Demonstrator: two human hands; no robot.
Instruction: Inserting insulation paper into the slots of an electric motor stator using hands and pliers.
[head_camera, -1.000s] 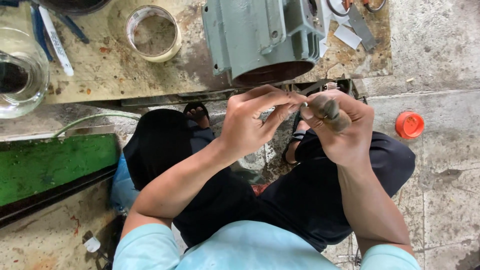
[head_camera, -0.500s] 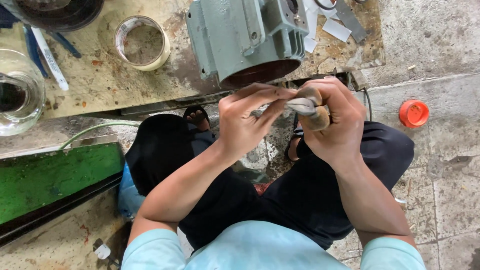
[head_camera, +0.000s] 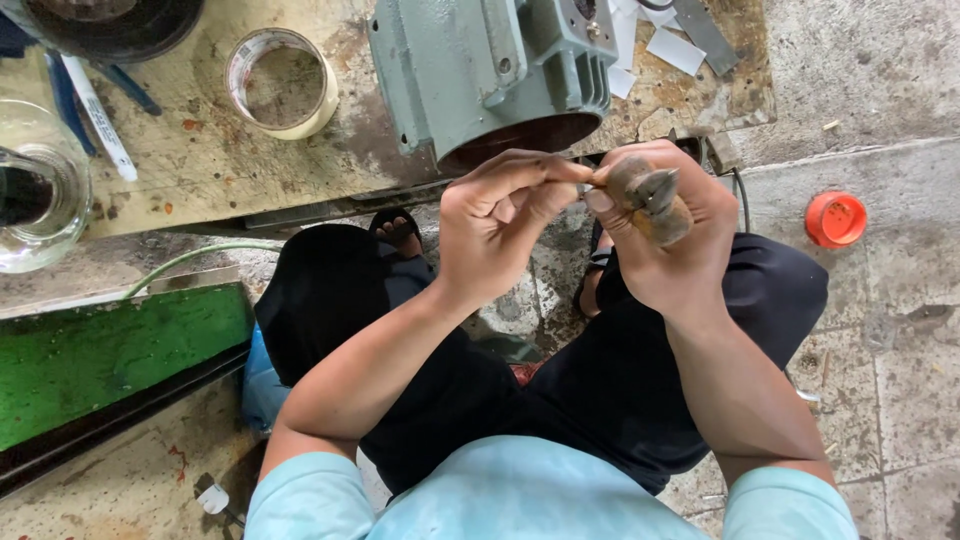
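Note:
My right hand (head_camera: 665, 255) grips a small hand tool (head_camera: 648, 198) with worn brown handles and grey metal jaws, held at chest height over my lap. My left hand (head_camera: 500, 225) has its fingertips pinched together right at the tool's tip; whatever sits between them is too small to make out. Both hands hover just in front of the open round end of a grey-green motor housing (head_camera: 480, 70), which lies on a stained low board (head_camera: 190, 165).
A tape roll (head_camera: 280, 82), a white marker (head_camera: 95, 115), a glass jar (head_camera: 35, 190) and paper slips (head_camera: 675, 48) lie on the board. A green panel (head_camera: 110, 360) is at left, an orange cap (head_camera: 835, 219) on the concrete floor at right.
Both hands have stayed joined at the tool's tip, and the tool has turned slightly in my right hand. The view has shifted a little.

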